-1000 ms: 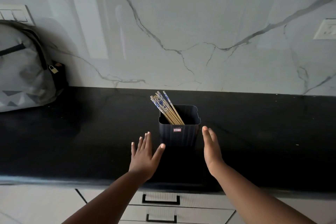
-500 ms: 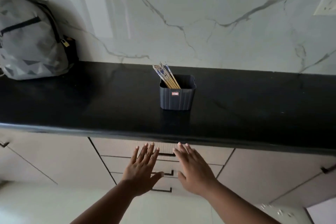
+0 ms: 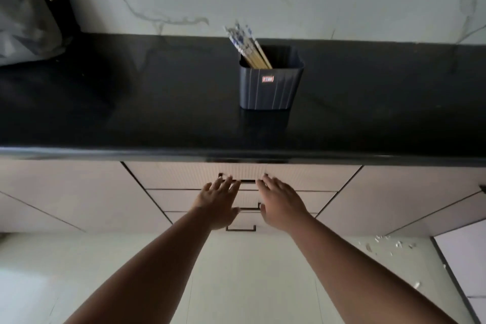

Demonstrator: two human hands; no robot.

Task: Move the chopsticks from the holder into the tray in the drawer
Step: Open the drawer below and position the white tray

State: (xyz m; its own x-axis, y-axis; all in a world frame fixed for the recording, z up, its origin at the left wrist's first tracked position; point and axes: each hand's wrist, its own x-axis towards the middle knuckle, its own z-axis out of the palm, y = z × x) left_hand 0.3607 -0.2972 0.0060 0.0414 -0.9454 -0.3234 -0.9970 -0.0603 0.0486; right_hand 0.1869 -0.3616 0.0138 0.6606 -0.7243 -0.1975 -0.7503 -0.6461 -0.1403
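A black polished countertop (image 3: 131, 102) is seen running full width, w/ a rounded, glossy front edge. Most of its surface is bare: open room is left on both sides of the holder (image 3: 271, 87) and in front of it. At the far left a grey fabric backpack (image 3: 23, 21) w/ a small brass padlock is set against the wall. The wall behind is faced in white marble w/ grey veins.

The holder is a dark, squarish plastic cup w/ rounded corners, vertical ribs and a small red label on its front. It is stood upright near the back of the counter. The chopsticks (image 3: 249, 45) are held in it as one bundle, leaned toward the back-left corner; shafts are light wood, tops patterned blue and white.

Below the counter edge a stack of pale drawers is seen, all shut, each w/ a thin black bar handle. The top drawer (image 3: 315, 177) front is finely ribbed. Flat cabinet panels lie either side.

The left hand (image 3: 219, 201) and right hand (image 3: 281, 204) are both spread wide, palms down, nothing held. Fingertips of both are placed at the top drawer handle (image 3: 248, 181); whether contact is made cannot be told. A narrow gap is kept between the hands.

The floor is pale tile; small white bits are scattered at lower right.
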